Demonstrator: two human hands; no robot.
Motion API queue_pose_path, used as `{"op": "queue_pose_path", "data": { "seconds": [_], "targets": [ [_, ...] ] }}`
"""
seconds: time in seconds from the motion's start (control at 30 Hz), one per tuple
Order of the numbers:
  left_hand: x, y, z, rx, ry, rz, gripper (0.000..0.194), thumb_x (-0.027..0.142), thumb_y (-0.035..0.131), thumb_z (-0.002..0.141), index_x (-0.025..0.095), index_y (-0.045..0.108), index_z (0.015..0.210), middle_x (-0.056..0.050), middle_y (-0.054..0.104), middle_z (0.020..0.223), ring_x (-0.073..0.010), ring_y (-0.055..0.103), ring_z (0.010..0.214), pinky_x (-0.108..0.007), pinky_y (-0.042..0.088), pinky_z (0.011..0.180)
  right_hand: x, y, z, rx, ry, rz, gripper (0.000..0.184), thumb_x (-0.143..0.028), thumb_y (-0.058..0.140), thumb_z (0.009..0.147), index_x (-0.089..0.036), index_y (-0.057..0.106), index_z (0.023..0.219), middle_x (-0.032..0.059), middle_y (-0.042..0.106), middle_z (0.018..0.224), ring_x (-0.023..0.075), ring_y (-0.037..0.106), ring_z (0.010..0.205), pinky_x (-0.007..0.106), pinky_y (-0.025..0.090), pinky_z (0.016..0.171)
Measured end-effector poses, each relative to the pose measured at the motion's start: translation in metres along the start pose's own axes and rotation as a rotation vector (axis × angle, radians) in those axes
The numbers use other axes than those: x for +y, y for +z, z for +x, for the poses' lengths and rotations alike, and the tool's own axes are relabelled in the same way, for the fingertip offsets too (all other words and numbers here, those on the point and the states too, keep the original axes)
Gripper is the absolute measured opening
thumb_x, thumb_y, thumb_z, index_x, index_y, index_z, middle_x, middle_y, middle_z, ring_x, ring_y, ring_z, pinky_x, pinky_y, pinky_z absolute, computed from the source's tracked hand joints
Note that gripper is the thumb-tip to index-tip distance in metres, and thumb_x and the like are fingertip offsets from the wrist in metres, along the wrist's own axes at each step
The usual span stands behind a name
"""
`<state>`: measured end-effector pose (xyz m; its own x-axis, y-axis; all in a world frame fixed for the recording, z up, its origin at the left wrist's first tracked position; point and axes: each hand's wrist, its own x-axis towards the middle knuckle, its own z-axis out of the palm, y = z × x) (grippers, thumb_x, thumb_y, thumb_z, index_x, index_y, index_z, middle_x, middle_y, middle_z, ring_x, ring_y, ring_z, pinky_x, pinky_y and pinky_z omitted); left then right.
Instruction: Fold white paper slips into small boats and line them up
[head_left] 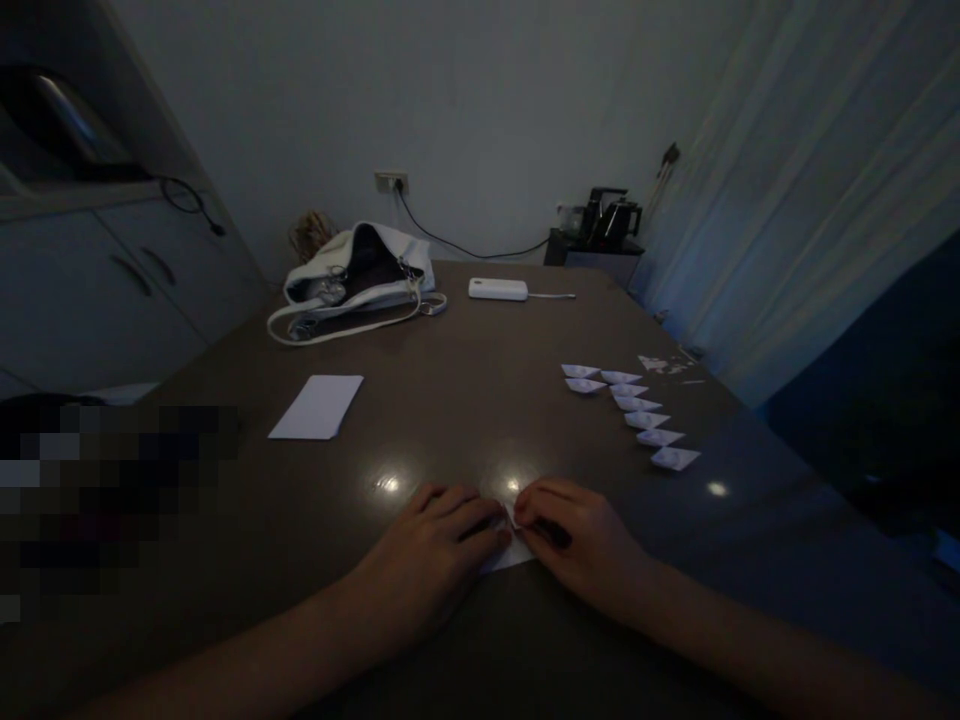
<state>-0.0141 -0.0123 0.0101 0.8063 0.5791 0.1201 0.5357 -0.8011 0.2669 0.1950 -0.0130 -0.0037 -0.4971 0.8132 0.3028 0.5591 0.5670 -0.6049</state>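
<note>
A small folded piece of white paper (510, 555) lies on the table between my hands, partly covered by the fingers. My left hand (442, 540) grips its left side, with thumb and fingertips closed on it. Pinched in the fingertips of my right hand (581, 540) is the paper's upper right part. To the right, several small folded paper boats (637, 405) form a slanting row, with a few more at its far end. A stack of white paper sheets (319, 407) rests on the left of the table.
A white handbag (360, 280) lies open at the back left of the brown table (465, 390). Near the far edge is a white power bank (498, 290) with a short cable. Torn paper scraps (667, 366) lie by the right edge. A black kettle (619, 220) stands beyond.
</note>
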Motion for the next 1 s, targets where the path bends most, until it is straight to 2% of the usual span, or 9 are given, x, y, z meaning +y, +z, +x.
{"op": "queue_pose_path", "data": {
  "seconds": [0.17,0.37,0.57,0.7,1.0],
  "targets": [
    [-0.001,0.000,0.000,0.003,0.004,-0.004,0.026,0.017,0.046,0.093,0.023,0.057,0.116,-0.005,0.060,0.119,-0.0238,0.053,0.107,-0.040,0.037,0.087,0.003,-0.003,-0.003,-0.077,-0.130,-0.106,0.011,-0.008,0.053,0.084,-0.015,0.061,0.086,0.0072,0.063,0.087,0.0168,0.059,0.083,0.027,0.048,0.074],
    [-0.001,0.001,-0.002,0.021,-0.015,-0.001,0.025,0.018,0.046,0.093,0.024,0.059,0.113,-0.007,0.060,0.115,-0.0245,0.054,0.103,-0.040,0.038,0.086,0.003,-0.006,-0.003,-0.141,-0.225,-0.221,0.016,-0.010,0.048,0.089,-0.016,0.063,0.087,0.0079,0.065,0.088,0.0167,0.060,0.082,0.026,0.049,0.072],
    [-0.001,0.000,-0.001,0.030,-0.019,0.001,0.022,0.018,0.047,0.092,0.024,0.062,0.109,-0.007,0.060,0.110,-0.0233,0.054,0.098,-0.037,0.039,0.082,0.001,-0.009,-0.002,-0.161,-0.236,-0.246,0.018,-0.012,0.048,0.091,-0.015,0.065,0.089,0.0088,0.065,0.089,0.0169,0.061,0.084,0.027,0.050,0.072],
    [-0.002,0.000,-0.001,0.034,-0.010,-0.007,0.024,0.019,0.047,0.093,0.024,0.061,0.112,-0.007,0.059,0.115,-0.0229,0.054,0.100,-0.037,0.039,0.084,0.002,-0.013,-0.002,-0.203,-0.233,-0.237,0.018,-0.013,0.048,0.091,-0.015,0.066,0.091,0.0091,0.066,0.092,0.0170,0.061,0.086,0.027,0.050,0.073],
    [-0.005,0.000,-0.003,0.043,-0.004,-0.117,0.026,0.015,0.050,0.090,0.024,0.061,0.111,-0.004,0.060,0.114,-0.0203,0.054,0.102,-0.035,0.037,0.086,0.002,-0.016,-0.002,-0.222,-0.247,-0.231,0.018,-0.012,0.049,0.090,-0.015,0.067,0.093,0.0088,0.066,0.093,0.0167,0.061,0.087,0.027,0.050,0.075]
  ]
}}
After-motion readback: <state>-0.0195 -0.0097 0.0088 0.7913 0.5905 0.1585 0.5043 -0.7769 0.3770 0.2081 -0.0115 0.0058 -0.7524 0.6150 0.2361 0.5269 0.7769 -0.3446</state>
